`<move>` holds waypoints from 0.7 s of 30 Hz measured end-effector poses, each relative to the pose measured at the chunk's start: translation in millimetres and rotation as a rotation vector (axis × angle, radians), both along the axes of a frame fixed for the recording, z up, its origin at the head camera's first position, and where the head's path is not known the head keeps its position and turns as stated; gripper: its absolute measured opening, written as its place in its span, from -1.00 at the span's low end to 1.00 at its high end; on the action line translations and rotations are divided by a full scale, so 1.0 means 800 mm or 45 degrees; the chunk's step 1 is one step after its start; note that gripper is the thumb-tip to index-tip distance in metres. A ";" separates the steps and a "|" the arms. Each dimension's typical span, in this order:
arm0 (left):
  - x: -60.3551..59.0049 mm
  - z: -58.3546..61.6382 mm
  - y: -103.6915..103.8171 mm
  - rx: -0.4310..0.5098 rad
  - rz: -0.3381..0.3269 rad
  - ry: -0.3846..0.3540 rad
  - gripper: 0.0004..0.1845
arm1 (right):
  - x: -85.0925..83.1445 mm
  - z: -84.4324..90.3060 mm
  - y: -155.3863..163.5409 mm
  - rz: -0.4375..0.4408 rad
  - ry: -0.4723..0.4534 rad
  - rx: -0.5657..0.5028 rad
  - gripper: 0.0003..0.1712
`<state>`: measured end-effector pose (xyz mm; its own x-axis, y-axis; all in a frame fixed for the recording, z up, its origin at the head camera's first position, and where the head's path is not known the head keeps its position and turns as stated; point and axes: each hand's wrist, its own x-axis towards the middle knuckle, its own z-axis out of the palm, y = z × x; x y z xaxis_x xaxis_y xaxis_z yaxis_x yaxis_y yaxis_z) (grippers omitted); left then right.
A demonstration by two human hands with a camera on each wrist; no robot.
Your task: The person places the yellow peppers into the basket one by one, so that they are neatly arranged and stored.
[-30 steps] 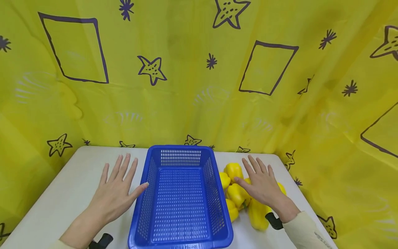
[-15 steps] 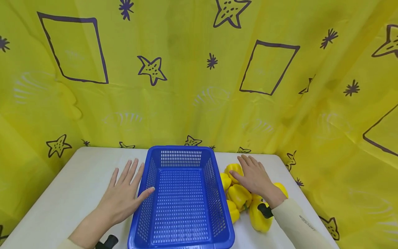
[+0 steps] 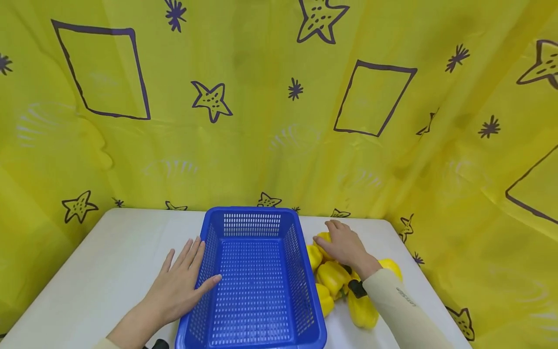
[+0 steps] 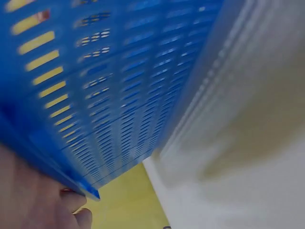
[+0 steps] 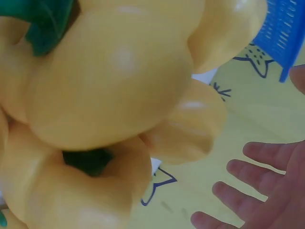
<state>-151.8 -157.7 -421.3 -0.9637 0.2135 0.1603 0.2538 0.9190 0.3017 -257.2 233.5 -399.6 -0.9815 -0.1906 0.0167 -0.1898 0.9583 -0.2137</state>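
A blue perforated plastic basket stands upright on the table, bare inside. My left hand lies along its left rim with straight fingers and the thumb reaching over the inside. In the left wrist view, that hand is beside the rim, above the slotted wall; whether it touches is hard to tell. Several yellow bell peppers are heaped against the basket's right side. Over the far pepper is my right hand, partly hiding the heap. In the right wrist view its extended fingers are apart from the peppers.
The white table extends left of the basket. A yellow curtain printed with stars and frames hangs behind the table and along its sides. One pepper lies at the right, beyond my right sleeve.
My left hand has shifted right and nearer me, onto the basket's left rim. My right hand has moved left over the far peppers. Basket and peppers have stayed in place.
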 end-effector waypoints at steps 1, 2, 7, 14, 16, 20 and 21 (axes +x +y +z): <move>0.000 -0.002 0.000 0.002 0.003 -0.007 0.05 | -0.002 -0.002 -0.001 -0.011 -0.019 0.000 -0.16; 0.000 -0.003 0.000 0.005 0.003 -0.010 0.06 | -0.004 -0.003 -0.003 -0.021 -0.035 0.004 -0.17; 0.001 -0.005 0.002 -0.005 -0.001 0.007 0.05 | -0.017 -0.006 -0.008 -0.069 -0.077 0.035 -0.28; 0.002 -0.004 0.003 -0.050 -0.002 0.029 0.02 | -0.036 -0.008 -0.015 -0.115 -0.144 0.079 -0.44; 0.002 -0.004 0.004 -0.057 0.002 0.029 0.02 | -0.038 -0.008 -0.018 -0.111 -0.173 0.074 -0.51; 0.001 -0.004 0.004 -0.061 0.011 0.020 0.02 | -0.042 -0.009 -0.022 -0.105 -0.216 0.062 -0.63; 0.001 -0.004 0.005 -0.061 0.014 0.020 0.02 | -0.042 -0.008 -0.024 -0.111 -0.230 0.054 -0.62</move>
